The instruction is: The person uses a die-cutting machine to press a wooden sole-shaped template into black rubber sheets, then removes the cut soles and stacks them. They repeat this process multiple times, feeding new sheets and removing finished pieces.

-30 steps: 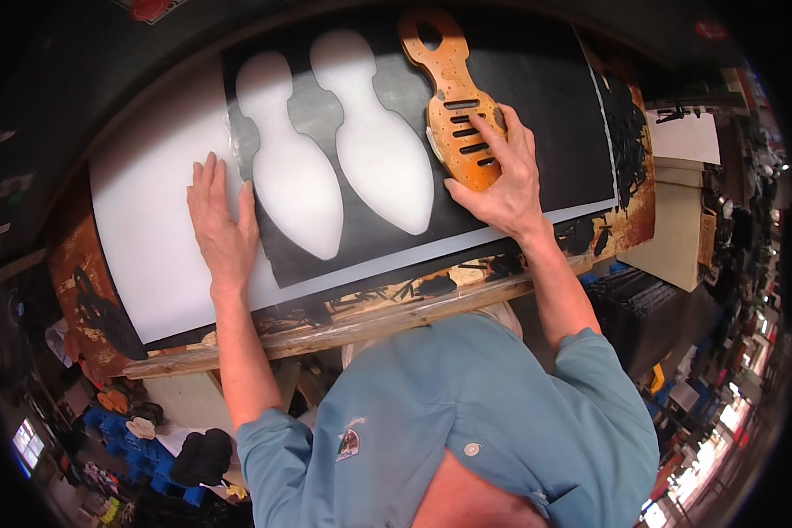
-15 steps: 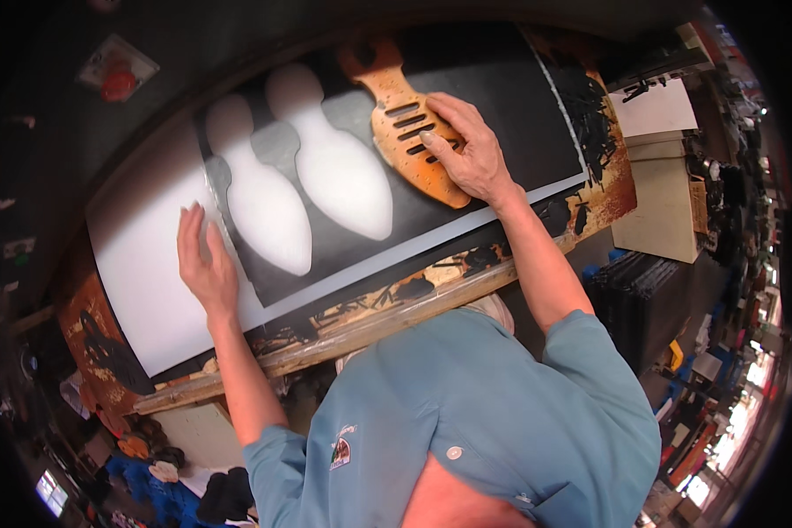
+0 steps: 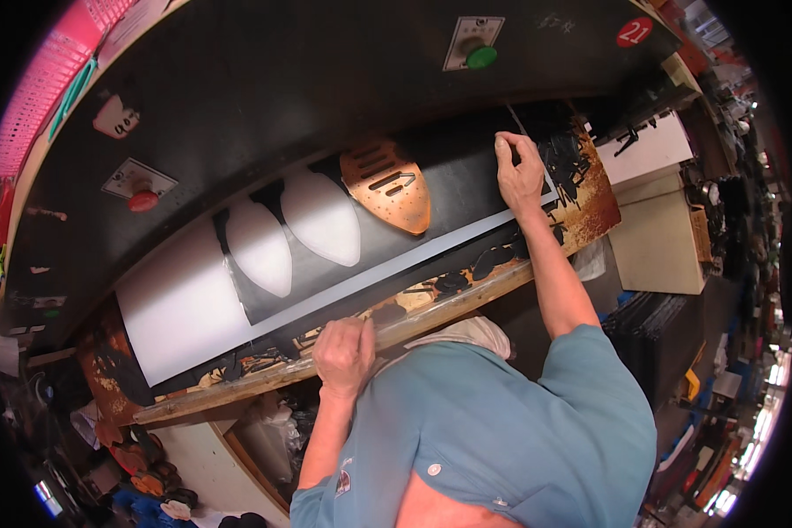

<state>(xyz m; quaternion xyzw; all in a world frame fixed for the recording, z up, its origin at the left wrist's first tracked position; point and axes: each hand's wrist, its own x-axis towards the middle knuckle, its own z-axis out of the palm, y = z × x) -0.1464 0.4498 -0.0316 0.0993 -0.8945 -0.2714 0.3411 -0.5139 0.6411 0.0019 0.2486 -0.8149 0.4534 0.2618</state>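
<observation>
My right hand [image 3: 521, 182] hovers over the right end of a black sheet [image 3: 462, 180], fingers bent and a gap between thumb and forefinger, nothing seen in it. My left hand [image 3: 341, 356] is loosely curled in front of the wooden front rail, also with nothing visible in it. Between the hands, an orange slotted cutting die [image 3: 389, 195], tapering to a rounded point, lies on the black sheet. Left of it are two white sole-shaped openings in the sheet. A white board [image 3: 180, 317] shows beneath and to the left. The die's far end is hidden under the dark machine beam.
The dark beam [image 3: 308, 88] spans the far side, carrying a red button [image 3: 143, 201] and a green button [image 3: 481, 58]. Black scraps [image 3: 568, 167] litter the rusty table edge at right. A wooden rail [image 3: 422, 319] runs along the front. A pink basket [image 3: 40, 88] stands upper left.
My right hand has left the die and moved right. My left hand has drawn back from the white board toward my body and curled. The view has shifted, showing more of the beam.
</observation>
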